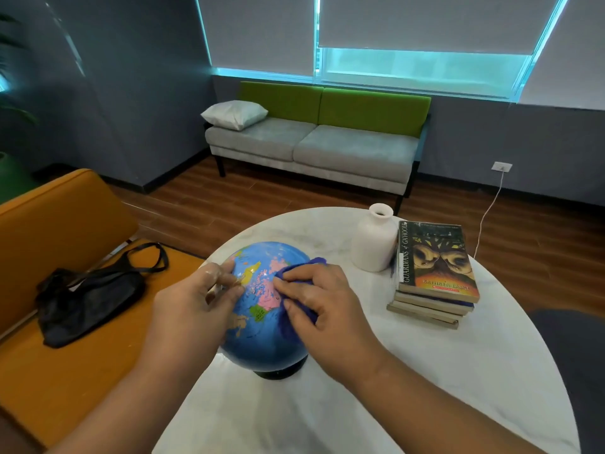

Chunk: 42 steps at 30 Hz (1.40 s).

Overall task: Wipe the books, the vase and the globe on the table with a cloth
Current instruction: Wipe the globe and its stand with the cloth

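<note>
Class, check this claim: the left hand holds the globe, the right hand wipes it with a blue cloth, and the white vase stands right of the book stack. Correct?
One slip: in the head view the white vase stands left of the book stack, close beside it. The rest holds: left hand holds the globe, right hand wipes with the blue cloth.

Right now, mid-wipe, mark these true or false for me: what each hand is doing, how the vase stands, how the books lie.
1. The right hand presses the blue cloth against the globe. True.
2. The left hand is off the globe. False: it holds the globe's side.
3. The vase lies tipped over. False: it stands upright beside the books.
4. The books lie in one stack. True.
</note>
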### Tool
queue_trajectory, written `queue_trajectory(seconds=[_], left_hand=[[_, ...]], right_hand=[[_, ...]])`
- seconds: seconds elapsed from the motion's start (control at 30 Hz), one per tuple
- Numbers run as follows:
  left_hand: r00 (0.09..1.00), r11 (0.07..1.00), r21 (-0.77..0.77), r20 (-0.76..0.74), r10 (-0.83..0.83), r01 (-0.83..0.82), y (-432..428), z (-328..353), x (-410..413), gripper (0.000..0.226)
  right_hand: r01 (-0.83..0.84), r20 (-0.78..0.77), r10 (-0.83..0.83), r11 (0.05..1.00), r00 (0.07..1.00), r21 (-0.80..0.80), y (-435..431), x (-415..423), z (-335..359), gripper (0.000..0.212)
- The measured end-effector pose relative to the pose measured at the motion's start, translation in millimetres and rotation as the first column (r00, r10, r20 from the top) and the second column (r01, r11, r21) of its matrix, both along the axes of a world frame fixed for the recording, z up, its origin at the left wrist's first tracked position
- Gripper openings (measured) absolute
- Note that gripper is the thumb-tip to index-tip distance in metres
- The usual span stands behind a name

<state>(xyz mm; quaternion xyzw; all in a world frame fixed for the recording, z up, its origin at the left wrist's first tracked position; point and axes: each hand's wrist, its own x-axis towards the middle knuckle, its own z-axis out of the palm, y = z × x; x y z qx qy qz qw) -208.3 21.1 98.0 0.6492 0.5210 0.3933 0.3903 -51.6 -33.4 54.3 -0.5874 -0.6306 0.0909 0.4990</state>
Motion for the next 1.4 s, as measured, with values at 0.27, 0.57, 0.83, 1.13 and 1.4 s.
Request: queue_trajectory(seconds=[0.27,0.57,0.83,1.13,1.4], left_hand=[[0.999,1.000,0.026,-0.041,-0.002,0.003,1.3,-1.9,-2.7,0.020],[0.990,0.995,0.084,-0.133,-0.037,0.049,-0.3,1.3,-5.2,0.013],[0.975,0.993,0.093,-0.213,-0.057,0.079,3.0,-0.2,-8.1,0.031],[0.973,0.985,0.141,-0.220,-0.064,0.097,3.1,-5.0,-15.1,0.030],[0.970,0.984,0.142,-0.232,-0.075,0.110,4.1,-2.0,-14.6,0.019]], right_hand=[[0.018,0.081,-0.025,0.996,0.996,0.083,-5.6,-6.0,-5.3,0.028],[0.121,0.066,-0.118,0.992,0.991,-0.043,13.4,0.7,13.0,0.027],[-0.212,0.618,0.086,0.968,0.782,0.134,11.0,-27.3,19.3,0.019],[0.002,0.470,-0.024,0.999,0.882,0.048,7.9,-23.2,27.6,0.026],[0.053,0.395,-0.016,0.995,0.919,-0.083,15.0,-20.5,29.6,0.030]])
